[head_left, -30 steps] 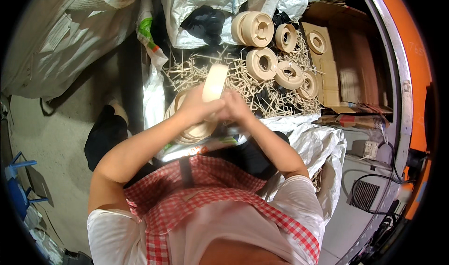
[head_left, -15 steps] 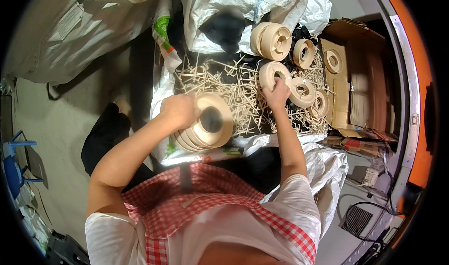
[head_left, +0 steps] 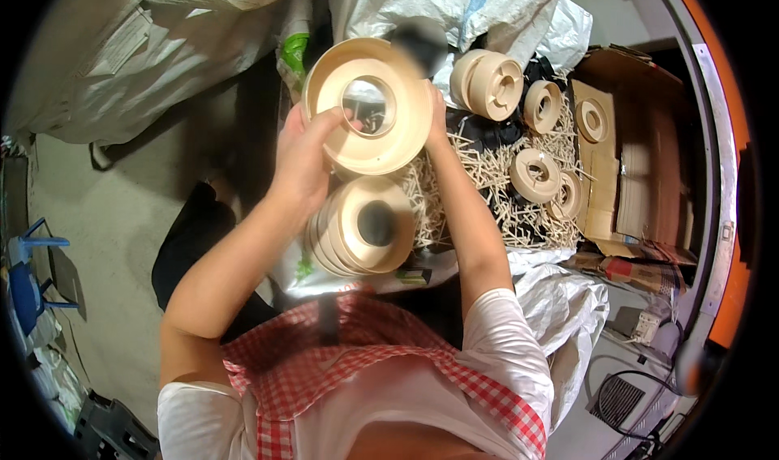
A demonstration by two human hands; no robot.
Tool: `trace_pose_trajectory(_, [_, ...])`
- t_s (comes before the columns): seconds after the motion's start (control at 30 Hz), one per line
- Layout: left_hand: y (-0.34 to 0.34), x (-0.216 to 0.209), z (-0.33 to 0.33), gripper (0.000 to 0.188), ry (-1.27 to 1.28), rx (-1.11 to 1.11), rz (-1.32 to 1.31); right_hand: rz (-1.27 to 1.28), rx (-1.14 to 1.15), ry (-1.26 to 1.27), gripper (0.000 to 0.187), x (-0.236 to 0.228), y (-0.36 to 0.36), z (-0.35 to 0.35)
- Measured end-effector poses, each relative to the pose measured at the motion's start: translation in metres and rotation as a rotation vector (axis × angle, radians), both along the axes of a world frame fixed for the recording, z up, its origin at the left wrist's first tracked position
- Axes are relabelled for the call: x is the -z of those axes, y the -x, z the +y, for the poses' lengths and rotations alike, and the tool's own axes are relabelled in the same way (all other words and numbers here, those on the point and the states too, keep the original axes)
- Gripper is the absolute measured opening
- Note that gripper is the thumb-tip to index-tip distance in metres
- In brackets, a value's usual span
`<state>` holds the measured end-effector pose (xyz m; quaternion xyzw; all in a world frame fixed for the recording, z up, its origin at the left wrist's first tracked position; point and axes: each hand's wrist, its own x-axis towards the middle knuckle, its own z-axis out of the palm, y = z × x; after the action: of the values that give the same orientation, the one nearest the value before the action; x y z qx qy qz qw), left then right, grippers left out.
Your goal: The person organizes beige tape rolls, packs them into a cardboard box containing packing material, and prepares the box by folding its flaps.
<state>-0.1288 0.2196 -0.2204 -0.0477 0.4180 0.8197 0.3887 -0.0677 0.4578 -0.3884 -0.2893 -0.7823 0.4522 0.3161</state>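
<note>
A wide cream plastic flanged ring (head_left: 414, 123) is held up and tilted between my two hands. My left hand (head_left: 304, 156) grips its left side, with the thumb reaching over the face to the central hole. At the right edge is my right hand (head_left: 438, 115), closed on the rim with most fingers hidden behind it. Just below, nearer to me, a stack of similar wide rings (head_left: 398, 245) leans on the work surface. Smaller thick cream rings (head_left: 535, 176) lie to the right of my right forearm. A blurred dark round shape overlaps the held ring's upper right edge; I cannot make it out.
Thin cream plastic sprue pieces (head_left: 523, 217) are scattered over the surface. An opened cardboard box (head_left: 600, 184) stands on the right. Two joined rings (head_left: 495, 87) sit at the back by a white woven sack (head_left: 365, 2). A blue stool (head_left: 32, 298) is far left.
My left hand has left the stack and moved up, now with a wide ring. My right hand has come left from a smaller ring, which no longer shows at its former place.
</note>
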Motion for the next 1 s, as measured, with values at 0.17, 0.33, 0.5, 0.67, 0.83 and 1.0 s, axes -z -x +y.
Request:
trace_pose_trajectory(0.17, [-0.01, 0.005, -0.018, 0.046, 0.012, -0.043, 0.107, -0.972, -0.15, -0.689, 0.022, -0.025, 0.005, -0.007])
trace_pose_trajectory(0.33, [-0.012, 0.007, -0.012, 0.044, 0.153, -0.059, 0.51, -0.432, 0.079, 0.116, 0.02, -0.029, -0.014, -0.006])
trace_pose_trajectory(0.5, [-0.027, 0.003, -0.012, 0.045, 0.063, 0.321, 0.501, -0.131, -0.466, -0.27, 0.02, -0.13, -0.058, -0.087])
trace_pose_trajectory(0.67, [-0.029, -0.013, -0.016, 0.046, -0.115, 0.626, 0.091, -0.04, -0.791, -0.771, 0.016, -0.168, -0.104, -0.095])
trace_pose_trajectory(0.83, [-0.041, -0.014, -0.019, 0.045, -0.035, 0.642, 0.544, -0.231, -0.344, 0.346, 0.054, -0.173, -0.115, -0.128])
trace_pose_trajectory(1.0, [-0.05, -0.009, -0.019, 0.038, 0.057, 0.593, 0.917, -0.134, -0.263, 0.879, 0.072, -0.184, -0.111, -0.13])
